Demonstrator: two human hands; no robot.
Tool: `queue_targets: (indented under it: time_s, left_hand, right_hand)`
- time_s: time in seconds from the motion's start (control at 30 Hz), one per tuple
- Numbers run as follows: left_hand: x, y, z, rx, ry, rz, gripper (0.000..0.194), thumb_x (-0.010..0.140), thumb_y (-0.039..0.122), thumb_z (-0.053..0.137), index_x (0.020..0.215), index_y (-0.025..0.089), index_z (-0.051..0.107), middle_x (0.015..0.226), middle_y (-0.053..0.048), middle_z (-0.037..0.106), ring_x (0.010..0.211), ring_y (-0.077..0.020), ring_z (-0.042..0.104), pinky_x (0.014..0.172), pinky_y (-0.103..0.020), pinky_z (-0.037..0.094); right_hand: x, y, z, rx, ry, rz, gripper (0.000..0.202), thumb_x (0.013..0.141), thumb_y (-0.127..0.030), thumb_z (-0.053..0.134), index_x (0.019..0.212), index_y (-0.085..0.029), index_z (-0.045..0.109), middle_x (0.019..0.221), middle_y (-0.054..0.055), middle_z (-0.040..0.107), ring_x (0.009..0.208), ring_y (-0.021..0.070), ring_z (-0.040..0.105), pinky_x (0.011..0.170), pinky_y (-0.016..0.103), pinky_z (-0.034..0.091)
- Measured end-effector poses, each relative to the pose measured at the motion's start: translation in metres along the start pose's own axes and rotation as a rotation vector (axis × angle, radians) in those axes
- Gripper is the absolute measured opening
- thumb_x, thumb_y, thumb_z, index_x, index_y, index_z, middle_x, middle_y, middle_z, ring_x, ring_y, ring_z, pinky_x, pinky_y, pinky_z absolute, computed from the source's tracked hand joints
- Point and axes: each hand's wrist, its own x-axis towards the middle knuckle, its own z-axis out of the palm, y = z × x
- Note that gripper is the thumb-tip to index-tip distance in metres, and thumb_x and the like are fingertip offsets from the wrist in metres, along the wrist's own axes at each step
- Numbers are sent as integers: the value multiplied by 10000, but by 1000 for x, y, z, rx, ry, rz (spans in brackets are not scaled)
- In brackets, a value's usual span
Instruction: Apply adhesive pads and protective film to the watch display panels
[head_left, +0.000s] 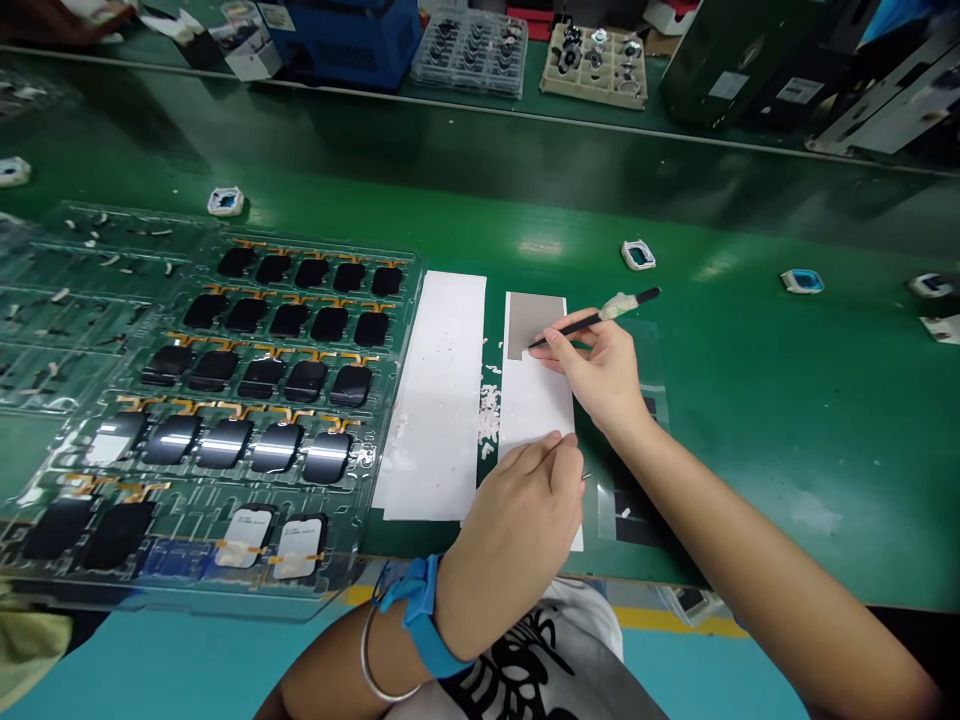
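Observation:
My right hand [604,365] pinches slim black tweezers [646,296], wrapped with pale tape near the rear end. Their tip meets the lower edge of a grey-brown strip [529,322] on a white sheet [525,400]. Lower on that sheet, my left hand [517,520] is closed, thumb and finger pressed together. Whatever it grips is hidden, though a small metal tip [586,476] shows beside the fingers. Small white scraps [489,415] lie between this sheet and a second white sheet [442,400] to the left.
A clear plastic tray [300,600] at left holds rows of black screens [225,442] with orange flex cables. Small white-framed parts [638,255] dot the green bench [750,400]. On the back shelf stand a blue machine [345,45] and a parts box [594,66].

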Motion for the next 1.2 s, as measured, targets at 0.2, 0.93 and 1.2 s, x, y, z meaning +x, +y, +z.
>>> queue_targets:
  time_s: [0.2, 0.93, 1.2]
  left_hand:
    - [0, -1, 1, -9, -4, 0, 199, 975, 101, 445, 1170, 76, 478, 1149, -217, 675, 1164, -296, 641, 963, -445, 582]
    - [3, -6, 5, -82, 26, -8, 216, 1003, 131, 386, 1201, 100, 468, 1165, -197, 661, 1164, -286, 618, 949, -471, 568]
    - [3, -8, 5, -62, 46, 4, 189, 989, 114, 414, 1158, 88, 494, 1155, -209, 670, 1149, -293, 632, 940, -456, 579]
  right_hand:
    - [0, 0, 1, -13, 8, -7, 221, 779, -363, 707, 843, -182, 599, 838, 46, 715, 717, 171, 743, 654, 291, 628]
    - [9, 8, -3, 37, 10, 8, 312, 739, -400, 759, 863, -181, 575, 795, 42, 719, 652, 168, 735, 611, 280, 631]
    - [6, 10, 2, 49, -26, -53, 236, 771, -362, 717, 854, -198, 570, 828, 52, 718, 826, 191, 740, 797, 361, 633]
